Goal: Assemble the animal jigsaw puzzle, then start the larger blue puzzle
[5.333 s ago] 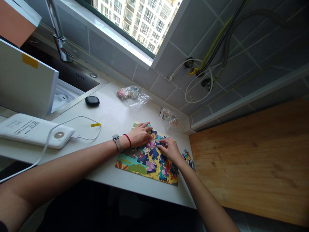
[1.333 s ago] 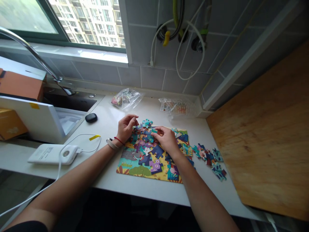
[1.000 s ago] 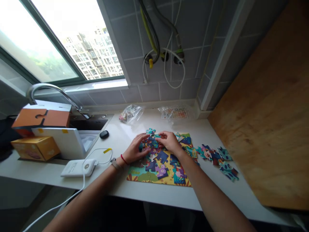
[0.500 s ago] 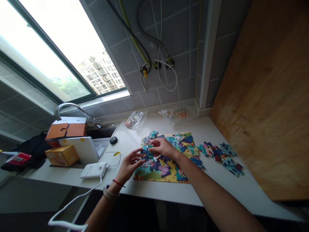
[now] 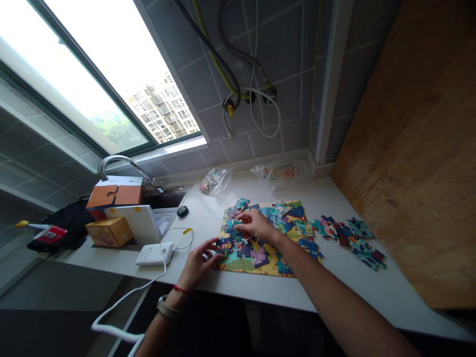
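A colourful jigsaw puzzle point(image 5: 259, 257) lies on the white counter in front of me, some of its pieces overlapping or loose on the picture. Over its left half, my right hand point(image 5: 256, 226) pinches a small teal puzzle piece point(image 5: 234, 224), mostly hidden by the fingers. My left hand point(image 5: 200, 263) rests at the puzzle's left edge, thumb and fingers apart, the fingertips touching the border. One teal piece point(image 5: 242, 203) sits at the top left edge. To the right of the puzzle lie joined pieces point(image 5: 332, 229) and several others point(image 5: 368, 254).
Two clear plastic bags point(image 5: 215, 181) point(image 5: 279, 171) lie at the back by the wall. At left are a white power bank point(image 5: 152, 254) with a cable, a black earbud case point(image 5: 182, 211), a yellow box point(image 5: 109, 231), and a sink with a faucet point(image 5: 128, 161). A wooden panel point(image 5: 412, 163) stands at right.
My left hand has moved down and back from the middle pieces to the puzzle's left edge. My right hand stays over the same spot, still pinching. The whole view has shifted slightly.
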